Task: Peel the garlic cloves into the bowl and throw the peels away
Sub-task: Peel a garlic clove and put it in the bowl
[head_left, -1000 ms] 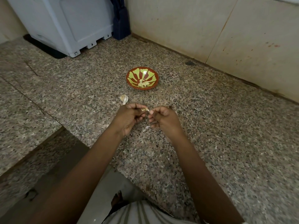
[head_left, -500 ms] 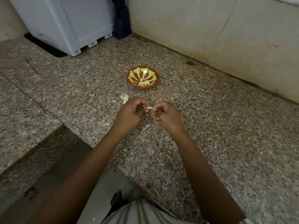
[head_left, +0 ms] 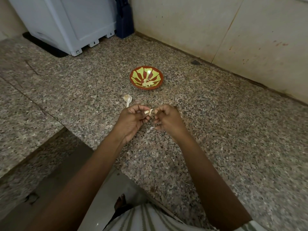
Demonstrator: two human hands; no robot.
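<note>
Pinched by fingers of left hand (head_left: 131, 120), just near of bowl (head_left: 132, 77): small pale garlic clove (head_left: 150, 112), papery peel curling off. Right hand (head_left: 168, 120) fingers curled tight beside it; cannot tell whether gripping anything. Peeled cloves (head_left: 147, 82) in red, yellow-green-patterned bowl. Speckled granite tabletop (head_left: 216, 122); beige tiled wall (head_left: 183, 22) far right.

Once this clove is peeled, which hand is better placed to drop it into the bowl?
Left, probably. The left hand pinches the clove, with the bowl just beyond; the right hand, fingers curled, is beside the clove, not carrying it.
</note>
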